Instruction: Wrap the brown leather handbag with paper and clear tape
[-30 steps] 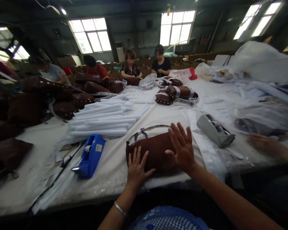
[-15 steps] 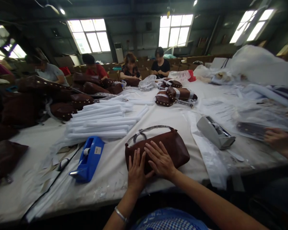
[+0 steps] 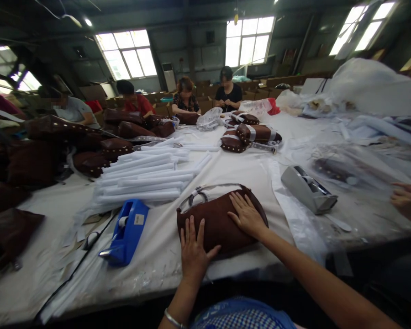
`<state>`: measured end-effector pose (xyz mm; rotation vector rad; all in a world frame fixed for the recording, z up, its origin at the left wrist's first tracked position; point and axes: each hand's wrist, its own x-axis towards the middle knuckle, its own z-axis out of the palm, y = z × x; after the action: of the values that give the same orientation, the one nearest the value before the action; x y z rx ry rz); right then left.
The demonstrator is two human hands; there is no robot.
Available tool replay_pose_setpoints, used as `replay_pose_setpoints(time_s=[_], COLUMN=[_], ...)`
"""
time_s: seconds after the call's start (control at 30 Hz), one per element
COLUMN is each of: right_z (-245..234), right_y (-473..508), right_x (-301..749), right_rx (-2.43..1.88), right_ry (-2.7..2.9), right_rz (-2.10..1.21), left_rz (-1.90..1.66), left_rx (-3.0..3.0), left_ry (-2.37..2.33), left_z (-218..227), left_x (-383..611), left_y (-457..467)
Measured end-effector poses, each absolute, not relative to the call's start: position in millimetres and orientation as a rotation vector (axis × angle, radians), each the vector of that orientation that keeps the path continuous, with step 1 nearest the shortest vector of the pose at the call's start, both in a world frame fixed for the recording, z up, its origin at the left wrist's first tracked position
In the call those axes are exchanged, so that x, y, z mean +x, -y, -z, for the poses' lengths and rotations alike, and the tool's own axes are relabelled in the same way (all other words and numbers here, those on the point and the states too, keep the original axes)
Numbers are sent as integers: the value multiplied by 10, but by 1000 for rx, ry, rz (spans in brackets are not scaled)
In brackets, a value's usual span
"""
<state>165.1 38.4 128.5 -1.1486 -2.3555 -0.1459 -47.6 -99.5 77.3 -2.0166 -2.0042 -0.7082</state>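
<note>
A dark brown handbag (image 3: 212, 219) lies on its side on the white-covered table in front of me, its wrapped handle (image 3: 219, 186) arching away along the far edge. My left hand (image 3: 195, 249) rests with spread fingers on the bag's near left part. On the right part of the bag, my right hand (image 3: 248, 214) is laid flat, fingers stretched out. Neither hand grips anything. A ring-like loop (image 3: 197, 197) shows beside the handle at the bag's upper left.
Left of the bag stands a blue tape dispenser (image 3: 128, 233); a grey one (image 3: 308, 189) is to the right. White rolls (image 3: 147, 176) are stacked beyond. Studded brown bags (image 3: 250, 135) lie farther back. A co-worker's hand (image 3: 409, 201) is at the right edge, near clear plastic (image 3: 363, 164).
My right hand has slid right across the bag, away from my left hand, which stays nearly in place. The bag looks flatter and broader. The co-worker's hand at right has shifted outward.
</note>
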Motion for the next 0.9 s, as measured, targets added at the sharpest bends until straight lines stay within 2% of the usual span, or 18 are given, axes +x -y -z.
replay_pose_setpoints(time_s=[0.13,0.3,0.53,0.77,0.83,0.9], right_z=[-910,-978,-1119,-1031,-1003,-970], right_y=[-510,-416,-32,-61,-74,-78], right_x=[1698,1688,1638,1609,1617,1624], right_rx=[-1209,-1189,-637,-629,-622,-581], right_ry=[2461,2391,2689,2681,2652,2588], right_rz=[130,152,77,12,-5,-4], left_rz=[695,694,716,789,810,753], left_rx=[-2032,-2041,-2061,-2057,-2054,-2106], left_ry=[1996,1968,1975,1905,1812,1747], left_z=[-816,-818,-702,-1449,-1500,-1350], left_x=[-460,-465,-498,-343,-274,-229], left_y=[980,996,1017,934,842,750])
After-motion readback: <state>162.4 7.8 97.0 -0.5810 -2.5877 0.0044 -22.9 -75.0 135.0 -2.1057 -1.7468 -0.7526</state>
